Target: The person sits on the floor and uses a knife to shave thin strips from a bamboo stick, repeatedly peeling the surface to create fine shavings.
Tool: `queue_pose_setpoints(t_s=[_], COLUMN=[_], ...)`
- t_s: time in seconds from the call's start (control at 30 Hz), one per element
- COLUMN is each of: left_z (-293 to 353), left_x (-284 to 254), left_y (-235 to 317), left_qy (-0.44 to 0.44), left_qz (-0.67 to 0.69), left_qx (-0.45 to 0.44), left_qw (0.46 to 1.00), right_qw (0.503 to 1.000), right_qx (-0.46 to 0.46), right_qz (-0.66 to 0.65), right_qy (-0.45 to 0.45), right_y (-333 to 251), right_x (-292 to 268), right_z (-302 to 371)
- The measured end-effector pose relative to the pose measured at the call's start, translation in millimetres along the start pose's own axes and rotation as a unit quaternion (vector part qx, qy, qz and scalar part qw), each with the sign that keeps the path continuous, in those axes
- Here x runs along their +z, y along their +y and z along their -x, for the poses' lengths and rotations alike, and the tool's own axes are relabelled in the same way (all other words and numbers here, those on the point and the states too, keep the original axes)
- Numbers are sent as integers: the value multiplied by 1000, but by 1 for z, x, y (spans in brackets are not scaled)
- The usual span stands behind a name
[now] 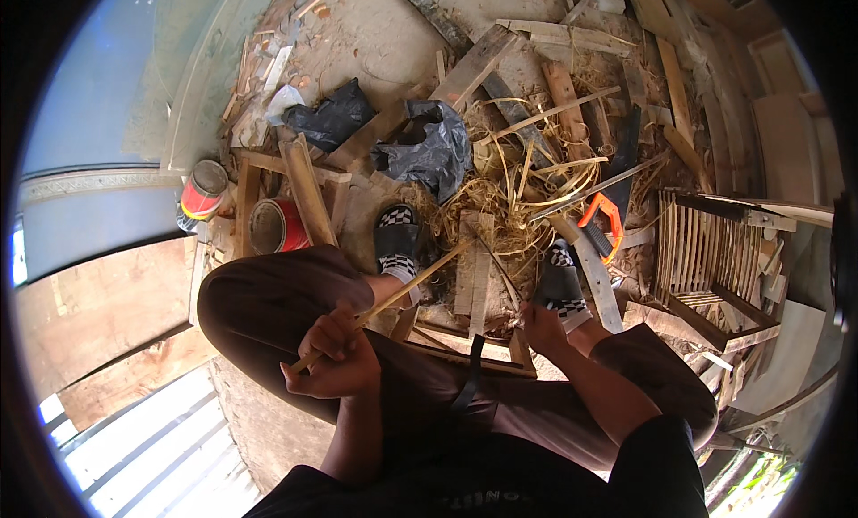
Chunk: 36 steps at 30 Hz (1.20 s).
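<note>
Left hand (335, 353): fingers curled closed around a pale wooden strip (411, 286), over the left thigh. Strip slants up and right; far tip overlaps the top of an upright-looking wood piece (474, 272) between the feet, contact unclear.

Right hand (542, 330): closed in a pinch at the near end of a thin dark sliver (505, 275), above the right shoe (561, 281). Exact finger contact too small to tell. Sliver runs back toward the strip's far tip.

Ground (380, 49): curled shavings (500, 201) heaped just beyond the feet, mid-ground. Orange tool handle (608, 225) beside the heap's right edge. Crumpled black bag (427, 151) at the heap's left edge; second dark bag (331, 116) farther left. Two red cans near the ground's left edge, one (279, 225) beside a leaning plank (308, 192), the other (206, 187) farther left. Slatted wooden frame (710, 268) toward the ground's right edge. Loose boards (478, 67) strewn toward the far edge.
</note>
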<state>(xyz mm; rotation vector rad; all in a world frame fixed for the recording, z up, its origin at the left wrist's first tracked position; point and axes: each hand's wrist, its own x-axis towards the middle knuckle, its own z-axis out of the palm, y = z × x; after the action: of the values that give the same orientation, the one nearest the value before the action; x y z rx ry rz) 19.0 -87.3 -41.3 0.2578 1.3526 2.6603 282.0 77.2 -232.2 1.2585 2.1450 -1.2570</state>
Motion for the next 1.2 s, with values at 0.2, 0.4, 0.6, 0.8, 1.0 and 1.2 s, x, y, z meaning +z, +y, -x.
queue_pose_setpoints(t_s=[0.2,0.4,0.6,0.8,1.0,1.2], left_z=[-1,1,0,2,2,2], left_x=[-2,-3,-3,-2,0,-4], left_y=[2,-1,3,1,1,1], left_qy=[-9,-44,-132,-82,-123,-152], left_qz=[-5,36,3,15,22,11], left_qx=[-8,-13,-25,-12,-20,-21], left_qw=[1000,998,991,996,992,988], right_qw=[999,999,999,999,997,997], right_qx=[-28,38,-16,-25,-9,38], right_qz=[0,8,21,37,57,53], right_qy=[25,-17,34,29,41,-42], right_y=[16,17,-2,-15,-5,-10], right_x=[8,10,-4,-14,-13,-31], right_z=[1,-3,6,14,9,6])
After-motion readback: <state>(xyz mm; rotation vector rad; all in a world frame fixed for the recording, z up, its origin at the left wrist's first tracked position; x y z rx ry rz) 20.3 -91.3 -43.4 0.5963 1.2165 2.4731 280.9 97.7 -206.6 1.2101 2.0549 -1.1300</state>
